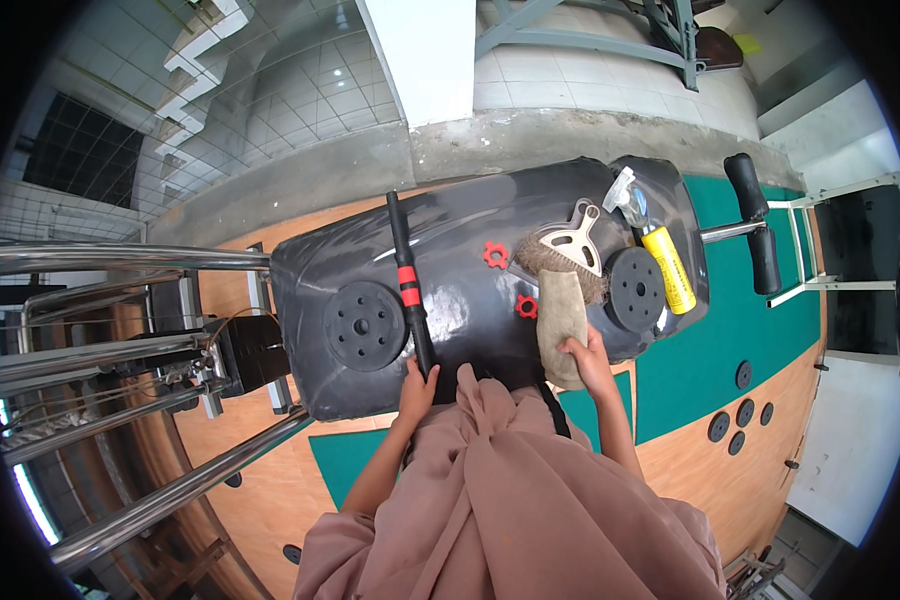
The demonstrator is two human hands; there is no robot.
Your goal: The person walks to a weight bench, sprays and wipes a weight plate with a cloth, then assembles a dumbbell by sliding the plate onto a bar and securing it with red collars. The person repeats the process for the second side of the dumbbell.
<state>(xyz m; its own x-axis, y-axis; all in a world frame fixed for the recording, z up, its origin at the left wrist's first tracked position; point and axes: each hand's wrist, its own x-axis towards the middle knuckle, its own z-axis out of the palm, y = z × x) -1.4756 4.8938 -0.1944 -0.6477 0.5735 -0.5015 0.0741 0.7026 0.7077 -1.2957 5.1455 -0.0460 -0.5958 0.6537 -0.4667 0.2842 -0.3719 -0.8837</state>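
Observation:
Across a black padded bench lies a black dumbbell bar with red bands at its middle. My left hand is closed around the near end of that bar. My right hand grips a folded beige cloth at its lower right edge, thumb on top. Just beyond the cloth rests a brush with a pale handle and brown bristles. Two red star-shaped collar nuts, one farther and one nearer, sit left of the cloth and brush. Black weight plates lie at left and right.
A yellow bottle and a clear spray bottle lie at the bench's right. Chrome machine bars flank the left. Padded rollers stand right. Several small plates lie on the wood-coloured floor beside green matting.

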